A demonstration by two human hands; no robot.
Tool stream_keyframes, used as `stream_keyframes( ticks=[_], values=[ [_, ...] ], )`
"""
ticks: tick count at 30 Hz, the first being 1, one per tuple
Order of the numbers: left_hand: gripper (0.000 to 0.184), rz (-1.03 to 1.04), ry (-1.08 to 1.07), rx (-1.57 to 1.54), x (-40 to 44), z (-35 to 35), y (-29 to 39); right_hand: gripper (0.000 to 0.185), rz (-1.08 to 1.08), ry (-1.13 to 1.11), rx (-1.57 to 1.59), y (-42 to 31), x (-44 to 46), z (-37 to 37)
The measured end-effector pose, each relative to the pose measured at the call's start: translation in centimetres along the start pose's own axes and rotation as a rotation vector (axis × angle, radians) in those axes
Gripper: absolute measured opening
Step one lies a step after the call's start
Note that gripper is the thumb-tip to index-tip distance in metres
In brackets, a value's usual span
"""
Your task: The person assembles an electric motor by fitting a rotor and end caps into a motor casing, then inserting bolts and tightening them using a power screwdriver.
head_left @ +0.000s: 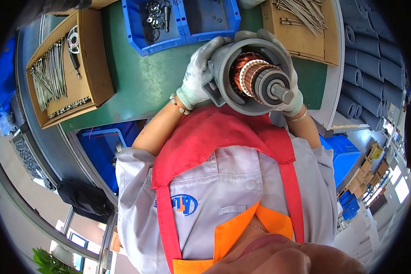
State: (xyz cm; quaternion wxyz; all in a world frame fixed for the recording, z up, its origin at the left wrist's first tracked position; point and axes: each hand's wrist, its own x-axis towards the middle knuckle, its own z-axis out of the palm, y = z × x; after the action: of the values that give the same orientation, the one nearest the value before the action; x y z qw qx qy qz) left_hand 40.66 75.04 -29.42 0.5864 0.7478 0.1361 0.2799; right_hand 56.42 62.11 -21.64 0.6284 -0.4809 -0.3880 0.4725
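Observation:
Both my gloved hands are closed around a grey motor housing, held just above the near edge of the green bench. My left hand grips its left side by the handle-like bracket. On the far and right side, my right hand wraps the casing, with part of the hand hidden behind it. Inside the open end sits an armature with copper windings, a copper commutator, a bearing and a steel shaft end tilted toward me. How deep the armature is seated cannot be seen.
Blue bins at the bench's far side hold small rings and metal parts. A cardboard box with long bolts and a tool stands left. Another box of rods is at the right. Grey tubes are stacked beyond the bench's right edge.

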Motion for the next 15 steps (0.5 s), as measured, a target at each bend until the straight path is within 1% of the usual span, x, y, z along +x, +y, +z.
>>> stream_keyframes(
  ticks=[1, 3, 4, 6, 7, 8, 9, 10, 11, 12, 13, 15],
  values=[
    [0.068, 0.004, -0.001, 0.001, 0.1, 0.0, 0.3, 0.112, -0.004, 0.0, -0.002, 0.0, 0.0, 0.0],
    [0.063, 0.096, 0.055, -0.013, 0.2, -0.1, 0.8, 0.112, -0.026, -0.022, 0.036, -0.1, 0.1, 0.2],
    [0.062, 0.073, 0.058, 0.054, 0.1, 0.0, 0.7, 0.112, -0.028, -0.024, 0.033, -0.1, 0.1, 0.1],
    [0.061, 0.08, 0.063, 0.03, 0.2, 0.2, 0.1, 0.114, -0.029, -0.026, -0.169, -0.3, 0.0, 0.0],
    [0.06, 0.085, 0.068, 0.006, 0.2, 0.2, -0.1, 0.114, -0.033, -0.03, -0.173, -0.5, 0.0, 0.1],
    [0.059, -0.1, 0.011, -0.101, -0.6, 0.1, 0.1, 0.108, -0.073, 0.027, 0.002, -0.9, 0.2, 0.3],
    [0.057, -0.151, 0.033, -0.178, -0.1, 0.4, 0.6, 0.102, -0.119, 0.069, 0.174, -1.4, 0.9, 0.2],
    [0.058, -0.081, 0.059, -0.098, -0.1, 0.5, 0.5, 0.102, -0.136, 0.042, 0.165, -2.2, 2.4, -0.1],
    [0.058, -0.022, 0.082, -0.021, -0.5, 0.7, 0.2, 0.077, -0.118, 0.066, -0.043, -3.5, 4.2, -0.6],
    [0.061, -0.028, 0.091, -0.08, -0.7, 1.0, -0.1, 0.055, -0.103, 0.091, -0.25, -4.7, 6.3, -1.0],
    [0.074, 0.012, 0.071, -0.057, -1.0, 0.7, -0.1, 0.043, -0.092, 0.115, -0.455, -5.1, 8.2, -1.3],
    [0.094, 0.077, 0.138, 0.083, -2.4, 0.5, 0.5, 0.031, -0.212, -0.172, -1.216, -3.4, 12.6, -0.5]
  ],
)
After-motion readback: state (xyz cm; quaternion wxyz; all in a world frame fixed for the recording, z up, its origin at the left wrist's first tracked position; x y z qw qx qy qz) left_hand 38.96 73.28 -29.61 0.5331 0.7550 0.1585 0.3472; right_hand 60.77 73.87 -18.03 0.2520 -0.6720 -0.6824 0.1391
